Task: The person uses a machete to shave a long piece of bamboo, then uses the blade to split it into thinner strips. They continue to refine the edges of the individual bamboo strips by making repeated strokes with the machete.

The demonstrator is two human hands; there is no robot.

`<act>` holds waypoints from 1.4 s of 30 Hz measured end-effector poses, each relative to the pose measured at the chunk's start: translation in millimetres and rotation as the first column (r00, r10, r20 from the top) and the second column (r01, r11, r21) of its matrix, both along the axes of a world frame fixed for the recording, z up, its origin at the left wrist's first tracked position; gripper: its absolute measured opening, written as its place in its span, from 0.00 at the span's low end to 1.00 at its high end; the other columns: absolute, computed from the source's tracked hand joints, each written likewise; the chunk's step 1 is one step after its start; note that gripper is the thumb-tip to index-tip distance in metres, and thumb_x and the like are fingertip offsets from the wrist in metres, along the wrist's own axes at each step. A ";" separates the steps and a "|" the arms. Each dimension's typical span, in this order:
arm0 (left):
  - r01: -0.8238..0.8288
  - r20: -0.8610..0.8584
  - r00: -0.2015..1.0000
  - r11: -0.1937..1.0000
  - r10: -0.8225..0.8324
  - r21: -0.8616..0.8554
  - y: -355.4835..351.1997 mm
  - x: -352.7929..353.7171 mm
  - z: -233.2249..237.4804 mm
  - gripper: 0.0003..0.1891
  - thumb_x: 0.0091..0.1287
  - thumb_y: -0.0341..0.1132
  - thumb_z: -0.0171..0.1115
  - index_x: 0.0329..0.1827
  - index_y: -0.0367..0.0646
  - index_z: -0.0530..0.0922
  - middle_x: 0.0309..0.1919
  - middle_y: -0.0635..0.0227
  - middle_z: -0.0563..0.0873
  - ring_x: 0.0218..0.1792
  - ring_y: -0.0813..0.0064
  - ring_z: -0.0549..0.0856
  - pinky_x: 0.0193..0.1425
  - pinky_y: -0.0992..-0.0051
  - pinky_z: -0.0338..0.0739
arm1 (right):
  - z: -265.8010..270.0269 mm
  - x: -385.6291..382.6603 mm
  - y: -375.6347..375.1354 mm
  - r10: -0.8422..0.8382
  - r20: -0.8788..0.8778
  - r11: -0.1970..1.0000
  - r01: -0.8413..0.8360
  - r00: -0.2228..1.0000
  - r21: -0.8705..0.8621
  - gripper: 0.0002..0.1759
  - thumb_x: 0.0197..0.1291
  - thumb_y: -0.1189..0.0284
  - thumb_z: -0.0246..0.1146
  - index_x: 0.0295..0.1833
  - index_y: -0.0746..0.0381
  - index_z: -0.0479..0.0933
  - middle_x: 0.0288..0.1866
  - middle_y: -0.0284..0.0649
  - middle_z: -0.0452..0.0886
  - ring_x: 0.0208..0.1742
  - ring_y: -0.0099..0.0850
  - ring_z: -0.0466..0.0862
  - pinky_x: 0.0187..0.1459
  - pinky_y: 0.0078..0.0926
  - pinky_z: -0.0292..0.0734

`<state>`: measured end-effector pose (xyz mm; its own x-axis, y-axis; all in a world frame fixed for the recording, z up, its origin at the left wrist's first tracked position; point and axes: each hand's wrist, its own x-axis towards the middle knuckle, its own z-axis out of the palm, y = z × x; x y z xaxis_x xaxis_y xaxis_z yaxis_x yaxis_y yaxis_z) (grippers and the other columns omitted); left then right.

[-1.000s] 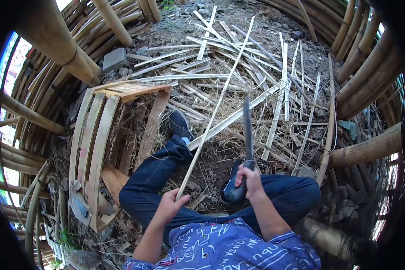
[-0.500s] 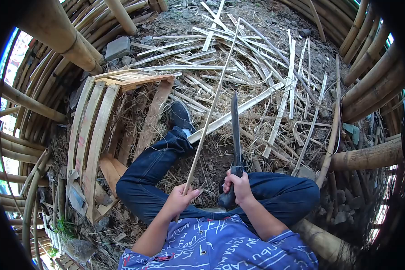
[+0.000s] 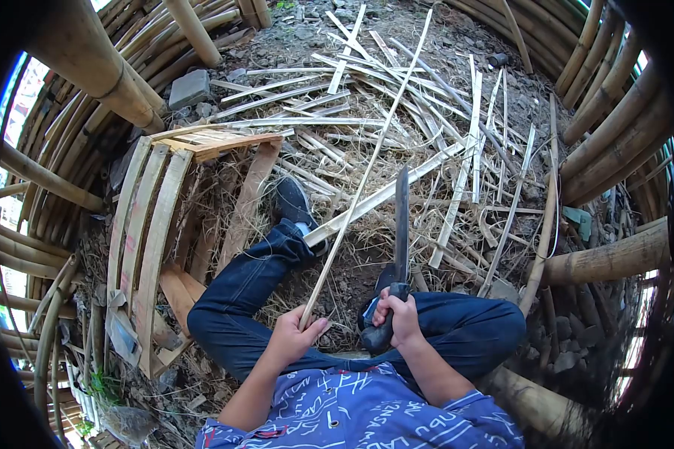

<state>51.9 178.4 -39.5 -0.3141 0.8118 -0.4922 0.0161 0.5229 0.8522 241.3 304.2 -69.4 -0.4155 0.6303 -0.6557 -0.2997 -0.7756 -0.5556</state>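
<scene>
My left hand (image 3: 298,332) is closed round the lower end of a long thin bamboo strip (image 3: 368,170), which slants up and away to the right. In my right hand (image 3: 398,317) is the dark handle of a large knife (image 3: 402,224), its blade pointing up and away from me. Strip and blade are apart. Beneath the thin strip, a wider split bamboo piece (image 3: 386,194) lies slanted across the ground, its near end by my left shoe (image 3: 291,202).
A slatted wooden crate (image 3: 148,224) stands at the left. Many split strips (image 3: 457,217) lie scattered ahead. A grey block (image 3: 189,90) is at the upper left. Thick bamboo poles (image 3: 606,253) rise at both sides, and a green scrap (image 3: 579,222) lies at the right.
The top of the thin strip has swung to the right and the knife's tip has tilted slightly right. The view has shifted a little. Both hands keep their hold.
</scene>
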 end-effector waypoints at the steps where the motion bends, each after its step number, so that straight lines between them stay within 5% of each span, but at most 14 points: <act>1: 0.007 -0.069 0.998 1.000 -0.007 0.007 -0.3 -0.4 2.2 0.14 0.64 0.37 0.69 0.28 0.39 0.74 0.17 0.77 0.72 0.20 0.86 0.68 0.24 0.78 0.64 | 3.8 -0.1 -0.6 0.003 0.000 1.000 -0.003 1.000 0.001 0.06 0.52 0.80 0.57 0.33 0.60 0.68 0.18 0.35 0.69 0.16 0.26 0.71 0.22 0.28 0.69; 7: -0.044 -0.263 0.963 0.997 0.058 0.061 -4.3 -2.6 5.2 0.14 0.62 0.36 0.69 0.29 0.35 0.76 0.14 0.66 0.74 0.19 0.83 0.70 0.22 0.74 0.65 | 10.7 3.7 1.0 -0.023 -0.123 0.985 0.043 0.992 0.164 0.05 0.51 0.81 0.55 0.33 0.62 0.67 0.18 0.35 0.69 0.16 0.26 0.70 0.22 0.27 0.69; 14: -0.036 -0.311 0.949 0.998 0.051 0.052 -4.8 -4.7 5.3 0.14 0.61 0.37 0.71 0.29 0.35 0.77 0.14 0.66 0.75 0.19 0.83 0.70 0.22 0.74 0.66 | 28.3 8.5 25.5 0.058 -0.119 0.878 0.006 0.991 0.478 0.09 0.47 0.86 0.57 0.32 0.64 0.66 0.18 0.38 0.71 0.16 0.24 0.73 0.23 0.23 0.71; 20: -0.041 -0.301 0.952 0.998 0.055 0.052 -4.0 -4.6 15.8 0.14 0.61 0.38 0.72 0.32 0.35 0.80 0.15 0.67 0.75 0.19 0.83 0.70 0.23 0.75 0.66 | 24.2 12.7 28.0 0.058 0.376 0.686 -0.310 0.925 0.658 0.08 0.48 0.82 0.62 0.27 0.62 0.69 0.19 0.32 0.73 0.18 0.21 0.71 0.23 0.21 0.67; 22: -0.035 -0.271 0.961 0.997 0.050 0.062 -4.9 -4.6 17.7 0.13 0.61 0.37 0.72 0.33 0.35 0.80 0.15 0.68 0.75 0.19 0.84 0.71 0.24 0.76 0.66 | 28.4 11.9 25.8 0.011 0.530 0.438 -0.480 0.848 0.760 0.09 0.47 0.79 0.65 0.24 0.63 0.70 0.17 0.32 0.72 0.18 0.21 0.70 0.22 0.23 0.65; 34: 0.014 -0.027 1.000 0.998 -0.013 0.057 -8.8 -1.4 9.4 0.11 0.62 0.35 0.70 0.36 0.37 0.79 0.21 0.76 0.75 0.24 0.87 0.70 0.27 0.80 0.66 | 29.4 0.9 9.9 0.156 0.645 0.316 -0.657 0.748 0.684 0.08 0.44 0.77 0.67 0.28 0.65 0.74 0.17 0.39 0.74 0.18 0.26 0.72 0.25 0.26 0.71; 36: 0.016 0.007 1.000 0.998 -0.017 0.060 -8.0 0.9 10.4 0.12 0.62 0.36 0.71 0.36 0.37 0.78 0.22 0.76 0.75 0.25 0.87 0.70 0.27 0.79 0.66 | 24.0 0.6 9.4 0.187 0.652 0.290 -0.676 0.735 0.678 0.11 0.42 0.73 0.68 0.32 0.65 0.75 0.18 0.46 0.74 0.21 0.45 0.79 0.25 0.33 0.74; 39: 0.066 0.060 0.996 0.998 -0.066 0.000 -6.5 -0.1 12.2 0.14 0.61 0.38 0.72 0.35 0.38 0.76 0.22 0.77 0.73 0.25 0.86 0.70 0.28 0.79 0.66 | 24.3 -1.0 6.5 0.225 0.683 0.302 -0.716 0.695 0.630 0.12 0.42 0.73 0.68 0.32 0.65 0.75 0.19 0.48 0.76 0.23 0.47 0.81 0.26 0.35 0.75; 40: 0.117 0.083 0.990 0.991 -0.112 -0.059 -5.9 -1.3 12.7 0.15 0.60 0.39 0.72 0.34 0.39 0.75 0.22 0.77 0.73 0.26 0.86 0.70 0.28 0.79 0.66 | 22.3 -2.4 4.9 0.230 0.683 0.305 -0.718 0.693 0.626 0.12 0.42 0.73 0.68 0.32 0.65 0.75 0.19 0.48 0.76 0.23 0.47 0.81 0.26 0.35 0.75; 42: 0.143 0.118 0.984 0.986 -0.133 -0.083 -5.0 -2.4 5.6 0.17 0.59 0.41 0.73 0.34 0.39 0.75 0.22 0.76 0.73 0.26 0.85 0.71 0.29 0.78 0.67 | 16.5 -5.1 0.4 0.177 0.652 0.275 -0.673 0.738 0.687 0.08 0.44 0.76 0.66 0.29 0.65 0.73 0.17 0.42 0.72 0.17 0.32 0.72 0.24 0.28 0.71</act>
